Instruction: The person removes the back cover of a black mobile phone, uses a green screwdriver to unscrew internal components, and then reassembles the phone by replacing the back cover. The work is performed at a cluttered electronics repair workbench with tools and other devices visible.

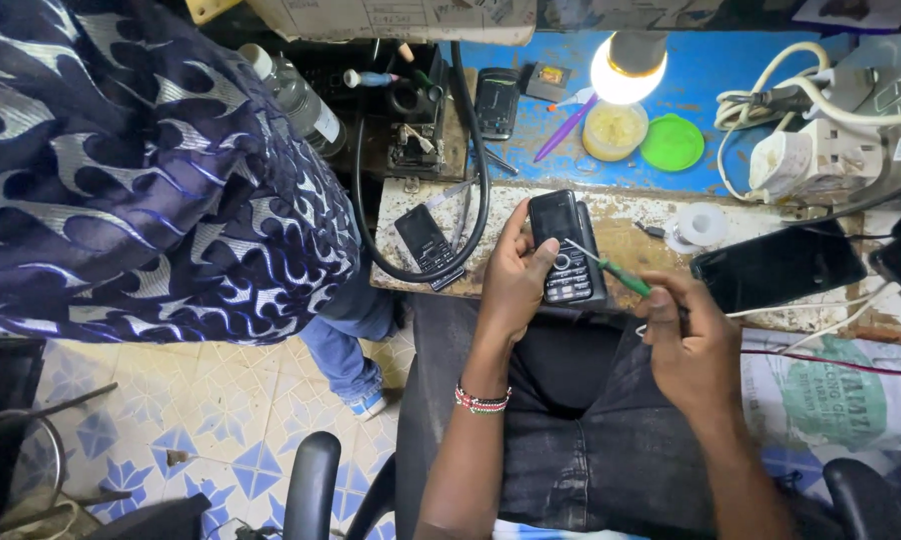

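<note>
Looking down from my head camera, my left hand (516, 285) is wrapped round a black keypad phone (563, 250), fingers behind it and my thumb pressed across the lower left of its keys, so the phone stands face up just over the near edge of the worn bench (771, 215). My right hand (693, 345) is closed in a pinch on a green-handled screwdriver (619, 272), whose thin shaft slants up and left until the tip touches the phone's face just below the screen. To do this well, I judge I should keep the thumb firm so the phone cannot twist, hold the tool low on its handle, and press lightly, since a slip could score the screen or the keys. The phone sits between my two hands, touching the left and reached only by the tool from the right. A second keypad phone (428, 243) lies on the bench to the left, a dark smartphone (777, 266) to the right, and a lit lamp (628, 68) glares above.
</note>
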